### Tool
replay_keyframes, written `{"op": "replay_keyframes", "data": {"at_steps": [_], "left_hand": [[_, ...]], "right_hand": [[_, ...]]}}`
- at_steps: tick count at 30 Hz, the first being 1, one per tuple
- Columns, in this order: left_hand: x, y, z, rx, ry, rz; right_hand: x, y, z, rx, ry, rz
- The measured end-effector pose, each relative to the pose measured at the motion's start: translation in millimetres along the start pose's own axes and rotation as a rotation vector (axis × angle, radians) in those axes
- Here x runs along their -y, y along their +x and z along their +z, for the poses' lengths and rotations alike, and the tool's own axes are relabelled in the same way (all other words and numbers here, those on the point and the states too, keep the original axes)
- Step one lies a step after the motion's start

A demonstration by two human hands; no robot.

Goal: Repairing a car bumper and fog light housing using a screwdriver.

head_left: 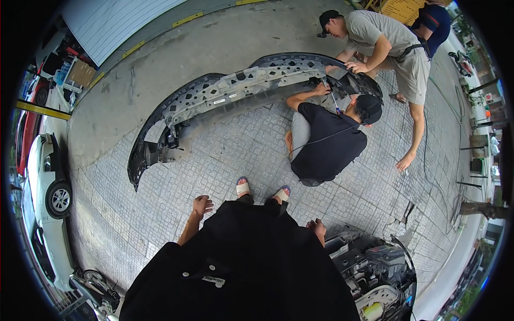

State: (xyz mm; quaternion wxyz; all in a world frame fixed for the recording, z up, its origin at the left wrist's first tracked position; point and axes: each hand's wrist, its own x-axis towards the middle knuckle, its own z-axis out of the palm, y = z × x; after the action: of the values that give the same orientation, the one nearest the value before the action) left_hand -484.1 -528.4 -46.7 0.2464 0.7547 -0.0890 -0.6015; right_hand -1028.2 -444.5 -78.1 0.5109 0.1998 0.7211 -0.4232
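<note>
My left hand (202, 205) hangs in the air beside my dark top, its fingers loosely bent and apart, holding nothing. On the other side, my right hand (318, 227) hangs low near an exposed car engine bay (375, 267); its fingers curl slightly and no object shows in them. Ahead of my feet a large car bumper (251, 83) lies on the paving, its inner side showing. A crouching person in a dark shirt (329, 142) works at its right end with a thin screwdriver-like tool (335, 100). A bending person in a beige shirt (375, 35) has a hand on the bumper's rim.
A white car (45, 182) stands at the left, with a motorcycle (96, 286) below it. Another person (433, 24) is at the top right. A dark hose (426, 144) runs along the ground at the right. A tree trunk (484, 210) stands at the right edge.
</note>
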Motion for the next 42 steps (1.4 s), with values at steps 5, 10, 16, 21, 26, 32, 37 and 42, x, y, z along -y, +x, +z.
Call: {"op": "replay_keyframes", "data": {"at_steps": [5, 10, 16, 21, 26, 32, 37, 42], "left_hand": [[0.9, 1.0, 0.3, -0.014, -0.009, -0.01], [3.7, 2.5, 1.0, -0.019, -0.022, 0.005], [10.9, 2.9, 1.1, -0.03, -0.042, 0.01], [9.7, 4.5, -1.7, -0.03, -0.05, 0.01], [9.4, 1.4, 0.8, -0.031, -0.047, -0.004], [10.5, 1.5, -1.2, -0.028, -0.048, -0.023], [11.8, 1.1, 1.7, -0.04, -0.04, -0.023], [15.1, 0.0, -0.4, -0.045, -0.038, -0.028]], "right_hand": [[4.3, 7.0, 5.5, 0.016, -0.02, -0.001], [13.3, -0.4, 17.6, -0.002, -0.037, -0.02], [20.0, -5.1, 23.1, -0.012, -0.04, -0.021], [22.2, -4.7, 26.4, -0.009, -0.061, -0.02], [19.3, 1.5, 21.6, -0.017, -0.065, -0.017], [16.6, 4.2, 17.4, 0.011, -0.064, -0.015], [12.1, 9.4, 9.3, 0.017, -0.028, -0.023], [5.5, 17.1, -1.1, 0.038, -0.042, -0.051]]}}
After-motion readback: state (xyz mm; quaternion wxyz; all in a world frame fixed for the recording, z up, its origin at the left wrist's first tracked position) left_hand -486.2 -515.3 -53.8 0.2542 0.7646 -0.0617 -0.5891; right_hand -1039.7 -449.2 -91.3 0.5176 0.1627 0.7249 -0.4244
